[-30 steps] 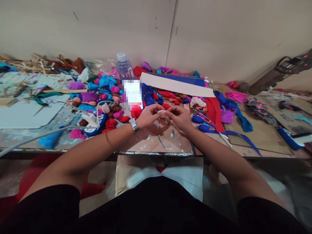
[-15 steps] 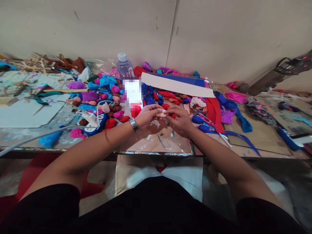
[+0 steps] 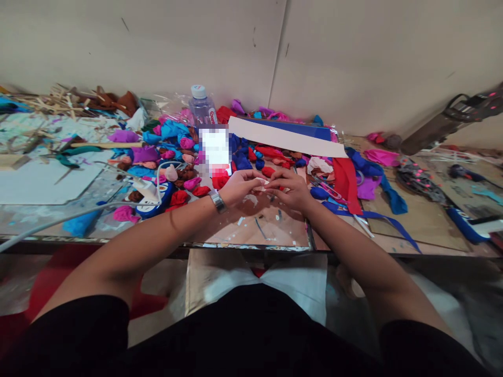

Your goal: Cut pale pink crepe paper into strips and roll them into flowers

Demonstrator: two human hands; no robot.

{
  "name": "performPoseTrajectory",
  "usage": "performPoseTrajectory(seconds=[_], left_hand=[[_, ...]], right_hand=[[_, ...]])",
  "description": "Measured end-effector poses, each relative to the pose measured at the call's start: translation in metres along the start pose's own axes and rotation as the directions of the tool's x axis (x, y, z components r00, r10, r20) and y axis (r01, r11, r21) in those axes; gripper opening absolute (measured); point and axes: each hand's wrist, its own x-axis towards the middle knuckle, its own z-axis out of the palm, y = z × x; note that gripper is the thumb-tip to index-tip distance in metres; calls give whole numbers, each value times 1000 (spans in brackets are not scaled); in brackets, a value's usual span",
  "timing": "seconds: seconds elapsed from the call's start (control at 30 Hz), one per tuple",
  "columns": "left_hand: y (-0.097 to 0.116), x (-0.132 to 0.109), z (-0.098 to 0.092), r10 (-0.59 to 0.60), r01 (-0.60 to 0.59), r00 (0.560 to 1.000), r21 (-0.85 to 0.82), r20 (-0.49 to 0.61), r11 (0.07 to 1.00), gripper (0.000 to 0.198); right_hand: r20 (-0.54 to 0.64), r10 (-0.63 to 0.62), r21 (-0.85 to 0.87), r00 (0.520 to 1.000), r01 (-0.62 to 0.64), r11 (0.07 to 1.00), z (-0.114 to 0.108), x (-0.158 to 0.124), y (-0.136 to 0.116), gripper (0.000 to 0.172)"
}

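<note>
My left hand (image 3: pixel 239 187), with a metal watch (image 3: pixel 216 201) on its wrist, and my right hand (image 3: pixel 290 187) meet above the middle of the worktable (image 3: pixel 251 230). Both pinch a small pale piece of crepe paper (image 3: pixel 261 183) between their fingertips. The fingers of each hand are curled closed on it. Rolled paper buds in red (image 3: pixel 178 198), pink (image 3: pixel 191 184) and blue (image 3: pixel 240 163) lie just beyond the hands. Small white scraps dot the board under the hands.
A plastic water bottle (image 3: pixel 201 107) stands at the back by the wall. A white and blue sheet (image 3: pixel 286 137) lies behind the hands. Red paper strip (image 3: pixel 346 178), blue ribbon (image 3: pixel 373 222), a white cable (image 3: pixel 58 220), wooden sticks (image 3: pixel 51 99) and a glue gun (image 3: pixel 451 123) crowd the table.
Both hands have kept working the pale paper piece, shifting slightly up and together; the fingertips are closer now. The view has barely moved.
</note>
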Motion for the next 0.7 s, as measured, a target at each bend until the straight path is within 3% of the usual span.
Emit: performPoseTrajectory(seconds=[0.23,0.37,0.57,0.7], left_hand=[[-3,2,-3,68,-68,998,128,-1,990,38],[-4,2,-3,69,-70,998,102,12,992,37],[-5,2,-3,43,-44,999,72,20,996,37],[-7,3,-5,81,-83,996,109,26,991,34]], right_hand=[[-42,48,13,998,-47,999,4,0,-4,17],[-34,139,43,990,-138,990,5,0,-9,18],[-61,125,44,990,-123,991,5,1,-10,19],[-57,260,114,964,-252,961,7,0,-12,25]])
